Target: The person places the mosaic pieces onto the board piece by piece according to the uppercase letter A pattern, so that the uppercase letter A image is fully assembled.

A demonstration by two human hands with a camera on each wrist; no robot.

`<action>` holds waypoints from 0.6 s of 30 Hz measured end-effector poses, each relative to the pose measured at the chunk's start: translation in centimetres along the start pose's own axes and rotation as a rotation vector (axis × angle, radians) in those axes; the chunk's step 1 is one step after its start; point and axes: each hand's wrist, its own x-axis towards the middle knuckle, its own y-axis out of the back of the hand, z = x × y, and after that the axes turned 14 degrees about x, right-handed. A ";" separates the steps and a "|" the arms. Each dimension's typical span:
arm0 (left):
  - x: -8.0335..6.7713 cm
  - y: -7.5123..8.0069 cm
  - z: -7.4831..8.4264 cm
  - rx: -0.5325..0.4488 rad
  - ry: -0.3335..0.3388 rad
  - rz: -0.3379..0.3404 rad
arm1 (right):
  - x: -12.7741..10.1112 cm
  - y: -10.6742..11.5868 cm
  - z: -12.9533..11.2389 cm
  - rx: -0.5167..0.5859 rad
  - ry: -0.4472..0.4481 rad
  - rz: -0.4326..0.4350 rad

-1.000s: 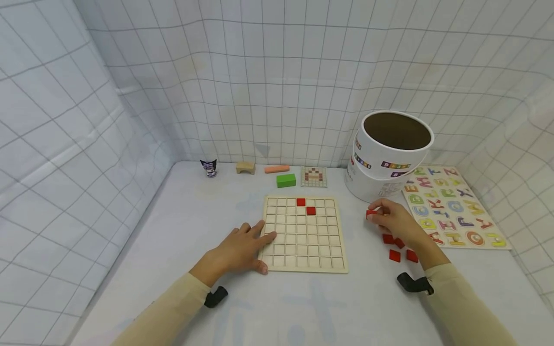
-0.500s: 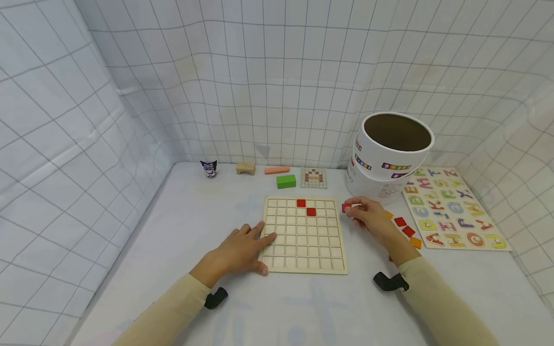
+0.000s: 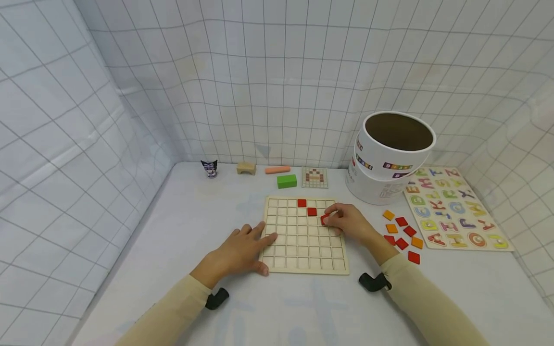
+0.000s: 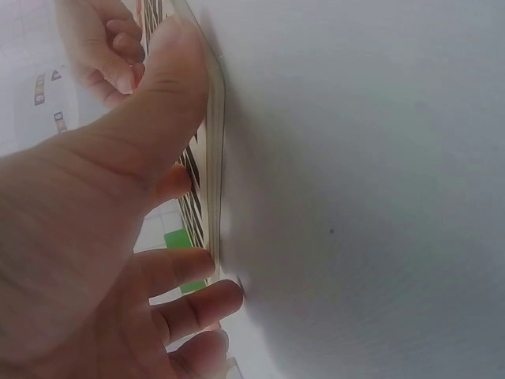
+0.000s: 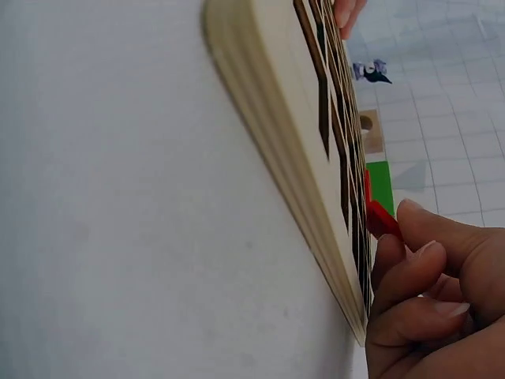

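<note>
White gridded sheeting walled pale desk [image 3: 182,226]. Head view: wooden grid board [image 3: 305,234] at centre, two red tiles [image 3: 307,207] seated in upper rows. Right hand [image 3: 348,223] pinched third red tile [image 3: 324,219] over board's right side, tile half hidden by fingertips. Left hand [image 3: 242,250] lay flat, fingers straight, on board's left edge. Seven loose tiles [image 3: 402,231] near alphabet puzzle [image 3: 454,209]: four red, three orange. Two white tubs [image 3: 389,156], stacked.

Left wrist view: blurred; left hand [image 4: 102,237] against board edge [image 4: 213,158].

Right wrist view: fingertips [image 5: 414,260] clamped red tile [image 5: 383,221] at board surface [image 5: 300,142]; hand cut off.
</note>
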 end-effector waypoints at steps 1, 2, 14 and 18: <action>0.0 0.0 0.0 -0.002 -0.001 0.002 | 0.0 -0.1 -0.1 -0.036 0.016 -0.002; 0.0 0.0 0.0 -0.002 -0.001 0.003 | 0.0 -0.2 -0.2 -0.073 0.024 0.004; 0.0 -0.2 -0.1 -0.012 -0.013 0.014 | 0.1 -1.0 -0.6 -0.281 0.073 0.020; 0.0 -0.1 -0.1 -0.008 -0.011 0.004 | 0.1 -1.1 -0.7 -0.293 0.088 0.017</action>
